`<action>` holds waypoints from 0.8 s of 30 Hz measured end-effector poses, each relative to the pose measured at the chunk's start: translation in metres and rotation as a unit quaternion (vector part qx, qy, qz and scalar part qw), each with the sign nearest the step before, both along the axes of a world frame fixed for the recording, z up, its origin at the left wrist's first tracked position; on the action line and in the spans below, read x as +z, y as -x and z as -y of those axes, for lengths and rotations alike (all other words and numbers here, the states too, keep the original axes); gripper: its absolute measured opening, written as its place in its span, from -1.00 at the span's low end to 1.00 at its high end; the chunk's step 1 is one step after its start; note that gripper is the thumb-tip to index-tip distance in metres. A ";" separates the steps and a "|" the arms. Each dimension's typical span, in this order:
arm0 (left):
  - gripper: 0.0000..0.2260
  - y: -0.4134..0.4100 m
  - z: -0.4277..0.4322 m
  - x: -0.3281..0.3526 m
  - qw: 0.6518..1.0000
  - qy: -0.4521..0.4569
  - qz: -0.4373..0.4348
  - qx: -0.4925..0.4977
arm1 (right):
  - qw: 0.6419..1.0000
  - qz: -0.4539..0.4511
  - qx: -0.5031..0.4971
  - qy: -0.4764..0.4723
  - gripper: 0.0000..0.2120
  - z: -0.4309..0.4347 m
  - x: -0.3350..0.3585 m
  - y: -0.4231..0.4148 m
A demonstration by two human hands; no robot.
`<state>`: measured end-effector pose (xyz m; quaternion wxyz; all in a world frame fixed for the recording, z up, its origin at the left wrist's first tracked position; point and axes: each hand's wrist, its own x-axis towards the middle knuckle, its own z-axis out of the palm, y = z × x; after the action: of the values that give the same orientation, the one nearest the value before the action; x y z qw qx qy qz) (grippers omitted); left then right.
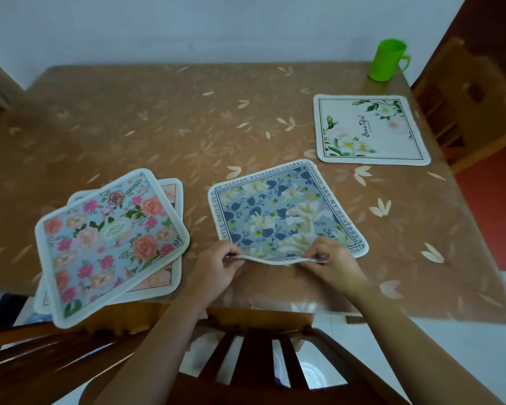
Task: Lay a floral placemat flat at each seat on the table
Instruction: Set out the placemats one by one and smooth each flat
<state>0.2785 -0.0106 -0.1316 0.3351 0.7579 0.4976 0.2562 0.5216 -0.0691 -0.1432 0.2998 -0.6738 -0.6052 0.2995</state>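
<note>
Head view: left hand (218,263), right hand (332,260) pinch near edge of blue placemat (281,211), lower centre, lifted for squaring to seat; pink stack (108,238) lower left awaits.

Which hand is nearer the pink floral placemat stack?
Left. The left hand pinches the near edge of the blue placemat, just right of the stack; the right hand pinches it farther right.

head cam | faces forward-down | close over table (158,112) near edge
</note>
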 end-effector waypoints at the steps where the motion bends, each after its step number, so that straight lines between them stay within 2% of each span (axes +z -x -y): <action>1: -0.84 -0.001 0.001 0.001 1.000 -0.008 -0.001 -0.011 | 1.000 -0.004 -0.008 0.001 -0.93 0.000 0.000 0.000; 4: -0.86 -0.008 0.007 0.004 0.998 -0.010 -0.001 -0.055 | 1.000 -0.010 -0.023 -0.007 -0.91 -0.002 0.000 0.006; 8: -0.90 -0.020 0.013 0.000 0.996 0.002 -0.032 -0.089 | 0.999 0.025 0.015 -0.029 -0.88 -0.005 0.002 0.022; 15: -0.94 -0.021 0.017 -0.010 0.999 0.000 -0.025 -0.042 | 0.992 0.093 0.076 -0.027 -0.88 0.000 0.002 0.028; 20: -0.94 -0.013 0.017 -0.019 0.999 0.033 -0.010 0.003 | 0.993 0.109 0.047 -0.002 -0.93 0.012 -0.004 0.005; 24: -0.94 -0.010 0.020 -0.027 0.999 0.041 -0.017 -0.002 | 0.992 0.122 0.018 0.020 -0.95 0.017 -0.009 -0.009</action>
<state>0.2890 -0.0307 -0.1589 0.3584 0.7487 0.5115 0.2221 0.5305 -0.0865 -0.1524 0.2047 -0.7004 -0.6431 0.2323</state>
